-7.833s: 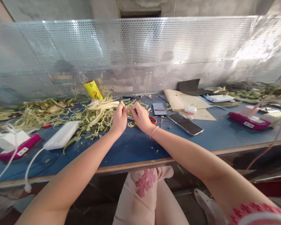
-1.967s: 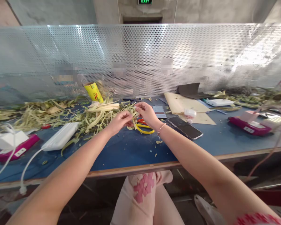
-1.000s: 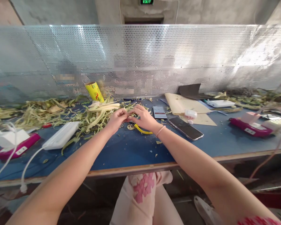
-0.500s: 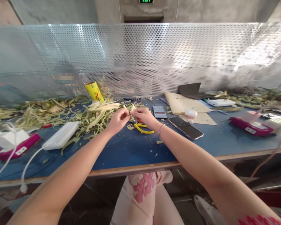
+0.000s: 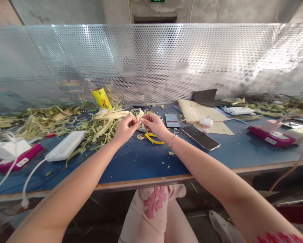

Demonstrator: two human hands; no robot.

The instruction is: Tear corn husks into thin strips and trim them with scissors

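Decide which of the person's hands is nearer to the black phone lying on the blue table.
Right. The right hand is just left of the phone; the left hand lies farther left, beyond the right hand.

Blue-topped workbench with a wooden front edge, backed by a perforated metal screen catching bright glare at right. Beyond the screen, a grey concrete wall with a dark doorway. Dim floor under the bench.
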